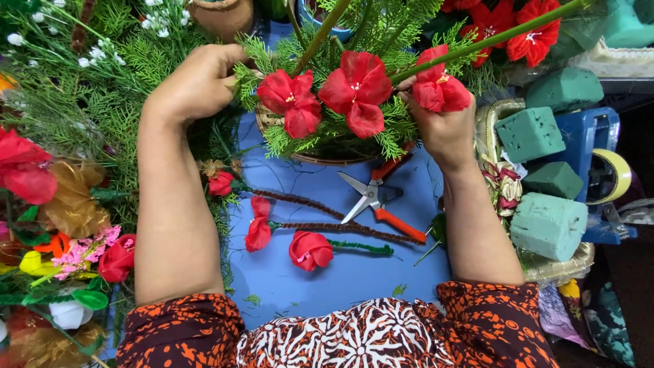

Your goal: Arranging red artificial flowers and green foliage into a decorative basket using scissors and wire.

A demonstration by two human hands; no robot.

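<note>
Head view. Basket (310,158) of fern sprigs and red flowers (354,92) on blue table (320,272).
Left hand (197,85): fingers closed on greenery at the basket's left rim, apparently steadying it.
Right hand (443,126): pinched on a red flower (439,88) with a long green stem, held at the basket's right edge.
Shears (375,197), orange-handled, lie open just below the basket.
Three loose roses (310,249) lie nearer the body.
Foam blocks (548,221) stacked to the right.

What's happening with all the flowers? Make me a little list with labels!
Left hand: grips green sprigs at the basket's edge
Right hand: holds a red flower on a long green stem
Basket: holds greenery and two more red blooms
Table: blue top
Scissors: orange handles, lying open
Loose flowers: three red ones on fuzzy stems
Right side: green foam blocks
</note>
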